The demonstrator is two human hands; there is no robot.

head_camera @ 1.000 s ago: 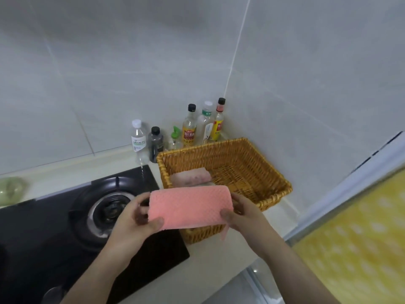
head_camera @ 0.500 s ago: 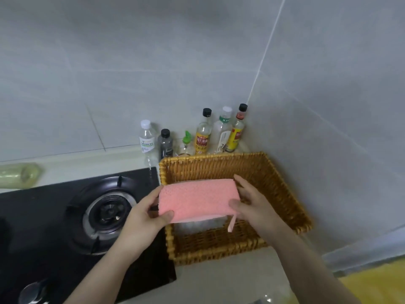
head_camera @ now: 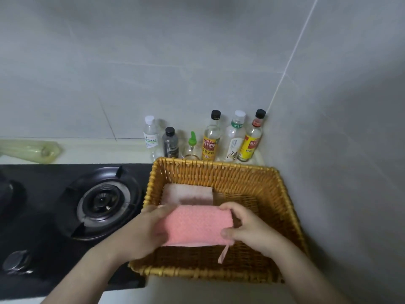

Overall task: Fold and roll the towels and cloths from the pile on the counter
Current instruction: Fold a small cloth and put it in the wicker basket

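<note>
Basket point(head_camera: 219, 164) open at right; beige cloth point(head_camera: 188, 194) blocks back-left corner

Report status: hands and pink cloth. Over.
Folded pink cloth held at its ends by left hand and right hand, over basket. Inside, back left: pale cloth. Nothing in the way.

Dim, soft light; warped, vignetted edges

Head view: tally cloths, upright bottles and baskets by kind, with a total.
cloths: 2 (pink cloth, pale cloth)
upright bottles: 6
basket: 1
total: 9
</note>
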